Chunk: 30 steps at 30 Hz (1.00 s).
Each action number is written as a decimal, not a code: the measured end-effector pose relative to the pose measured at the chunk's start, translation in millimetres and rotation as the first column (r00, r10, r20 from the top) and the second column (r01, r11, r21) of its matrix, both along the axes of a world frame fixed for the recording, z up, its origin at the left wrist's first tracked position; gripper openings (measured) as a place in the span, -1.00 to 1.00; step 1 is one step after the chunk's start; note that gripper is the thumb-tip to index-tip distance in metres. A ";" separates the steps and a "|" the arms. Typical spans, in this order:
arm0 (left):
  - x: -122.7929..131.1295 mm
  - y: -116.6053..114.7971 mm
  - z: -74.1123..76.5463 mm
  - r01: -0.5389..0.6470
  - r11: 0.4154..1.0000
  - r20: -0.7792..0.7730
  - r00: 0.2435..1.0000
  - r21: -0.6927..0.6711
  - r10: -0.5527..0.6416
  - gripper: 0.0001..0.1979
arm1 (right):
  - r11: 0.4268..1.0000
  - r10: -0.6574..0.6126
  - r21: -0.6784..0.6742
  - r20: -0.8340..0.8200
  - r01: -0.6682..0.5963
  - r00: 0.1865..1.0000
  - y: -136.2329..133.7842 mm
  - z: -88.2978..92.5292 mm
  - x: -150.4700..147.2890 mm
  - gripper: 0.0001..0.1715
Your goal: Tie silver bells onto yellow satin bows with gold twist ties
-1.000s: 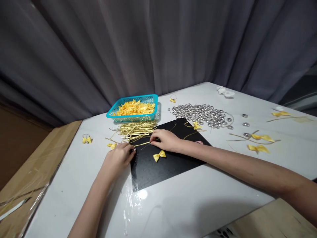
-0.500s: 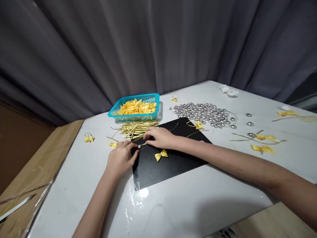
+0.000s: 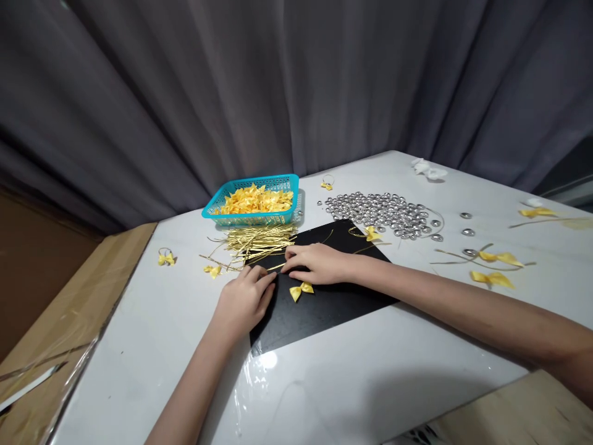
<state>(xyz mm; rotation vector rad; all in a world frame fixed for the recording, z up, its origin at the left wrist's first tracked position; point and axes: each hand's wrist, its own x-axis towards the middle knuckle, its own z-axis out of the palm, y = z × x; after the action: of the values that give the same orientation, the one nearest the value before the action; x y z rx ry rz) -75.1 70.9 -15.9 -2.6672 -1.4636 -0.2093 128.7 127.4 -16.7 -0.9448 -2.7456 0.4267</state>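
Note:
Both my hands rest on a black mat [image 3: 324, 303] on a white table [image 3: 347, 383]. My left hand [image 3: 245, 300] lies at the mat's left edge, fingers curled together near a thin gold wire [image 3: 277, 267]. My right hand [image 3: 317, 262] is just right of it, fingers pinched over the same wire; what else they hold is hidden. A small yellow ribbon bow [image 3: 300, 290] lies on the mat directly below my right hand. A heap of gold wire ties [image 3: 257, 240] sits just beyond my fingers.
A teal basket [image 3: 252, 216] of yellow bows stands behind the wires. A spread of silver beads [image 3: 384, 213] lies to the back right. Loose yellow bows [image 3: 491, 278] and stray beads dot the right side. A cardboard sheet [image 3: 60, 315] borders the table's left edge.
Both hands have shifted right along the mat's edge. The small silver bead seen between them half a second ago is no longer visible.

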 end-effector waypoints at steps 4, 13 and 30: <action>23.0 -17.0 2.4 -0.009 1.000 0.123 0.992 -0.018 0.011 -0.68 | 0.997 -0.077 0.029 0.001 0.077 0.997 -3.6 -2.4 8.7 -0.75; 28.4 -21.7 -1.2 0.111 0.989 0.067 0.992 -0.094 -0.105 -0.76 | 0.991 -0.085 0.105 0.028 0.081 0.996 -31.8 -1.4 16.8 -0.72; 11.2 -3.4 3.9 0.032 0.791 0.758 0.311 -0.611 0.573 -0.80 | 0.995 -0.001 0.100 0.155 -0.015 0.988 -88.3 -3.6 34.9 -0.47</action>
<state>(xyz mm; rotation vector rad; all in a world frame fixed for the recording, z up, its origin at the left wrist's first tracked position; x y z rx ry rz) -63.9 67.5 -12.0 -2.5578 -2.5984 -1.8563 163.6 39.2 -20.3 -0.9816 -2.8780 0.2218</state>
